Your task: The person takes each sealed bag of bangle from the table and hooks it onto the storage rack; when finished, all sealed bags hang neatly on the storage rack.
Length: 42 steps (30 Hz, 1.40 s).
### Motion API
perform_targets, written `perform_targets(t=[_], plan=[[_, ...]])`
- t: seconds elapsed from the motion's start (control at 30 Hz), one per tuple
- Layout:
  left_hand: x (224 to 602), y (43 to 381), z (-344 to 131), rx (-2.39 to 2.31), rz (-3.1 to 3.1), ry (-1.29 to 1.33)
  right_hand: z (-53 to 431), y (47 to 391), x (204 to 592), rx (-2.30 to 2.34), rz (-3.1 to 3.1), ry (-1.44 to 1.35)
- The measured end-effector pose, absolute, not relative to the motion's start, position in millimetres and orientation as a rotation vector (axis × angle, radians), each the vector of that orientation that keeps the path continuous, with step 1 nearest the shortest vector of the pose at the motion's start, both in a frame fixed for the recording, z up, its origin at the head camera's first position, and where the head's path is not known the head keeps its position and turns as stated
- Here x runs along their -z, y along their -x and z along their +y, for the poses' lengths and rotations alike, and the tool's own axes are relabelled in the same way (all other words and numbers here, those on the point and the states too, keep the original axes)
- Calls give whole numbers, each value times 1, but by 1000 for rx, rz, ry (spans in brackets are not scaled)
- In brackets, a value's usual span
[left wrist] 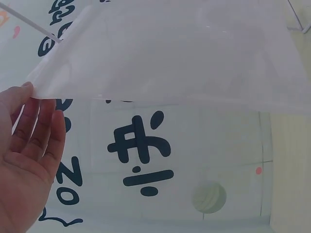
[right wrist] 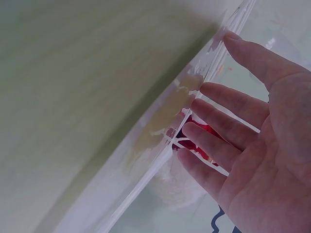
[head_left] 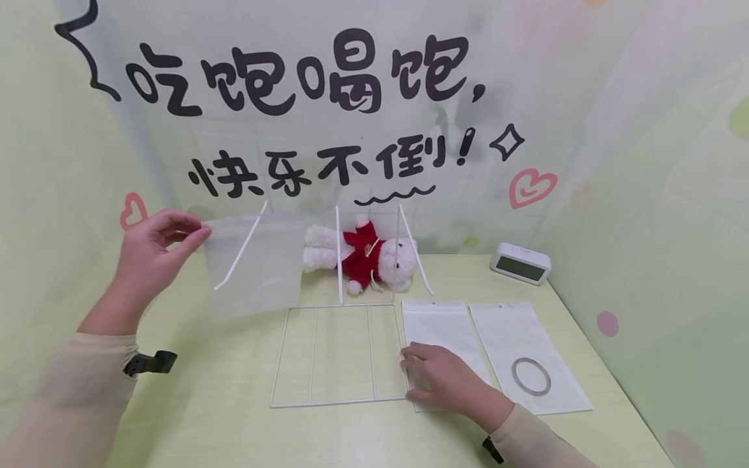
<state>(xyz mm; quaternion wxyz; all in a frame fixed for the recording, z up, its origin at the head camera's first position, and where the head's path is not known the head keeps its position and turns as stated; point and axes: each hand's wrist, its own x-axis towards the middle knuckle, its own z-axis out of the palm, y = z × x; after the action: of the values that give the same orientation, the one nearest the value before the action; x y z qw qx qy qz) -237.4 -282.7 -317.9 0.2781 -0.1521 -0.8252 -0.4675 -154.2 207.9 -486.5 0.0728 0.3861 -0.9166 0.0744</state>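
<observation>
The left hand (head_left: 155,248) pinches a top corner of a translucent bag (head_left: 266,279) raised at the left side of the white wire rack (head_left: 339,260), against its left prong. The right hand (head_left: 449,378), fingers extended and spread, has its fingertips at the rack's right edge. Right of the rack lie two white bags (head_left: 439,325), the farther one bearing a ring (head_left: 513,372); behind the rack lies a plush toy (head_left: 363,260).

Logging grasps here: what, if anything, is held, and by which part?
The left hand pinches the translucent bag by its upper left corner; the right hand appears to hold nothing.
</observation>
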Motion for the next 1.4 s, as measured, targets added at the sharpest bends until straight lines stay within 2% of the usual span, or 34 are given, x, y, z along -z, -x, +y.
perform_targets(t=[0.23, 0.4, 0.9, 1.13, 1.4], plan=[[323, 236, -286, 1283, -2213, 366, 209, 154, 487, -226, -2764, -1161], [329, 220, -289, 1216, -2212, 379, 210, 154, 487, -234, -2740, -1171], [390, 181, -258, 934, -2230, 989, 211, 155, 490, -215, -2765, -1153], [417, 178, -241, 902, -2353, 1107, 211, 156, 491, -232, -2750, -1162], [452, 172, -239, 843, -2581, 1087, 211, 158, 493, -245, -2742, -1166]])
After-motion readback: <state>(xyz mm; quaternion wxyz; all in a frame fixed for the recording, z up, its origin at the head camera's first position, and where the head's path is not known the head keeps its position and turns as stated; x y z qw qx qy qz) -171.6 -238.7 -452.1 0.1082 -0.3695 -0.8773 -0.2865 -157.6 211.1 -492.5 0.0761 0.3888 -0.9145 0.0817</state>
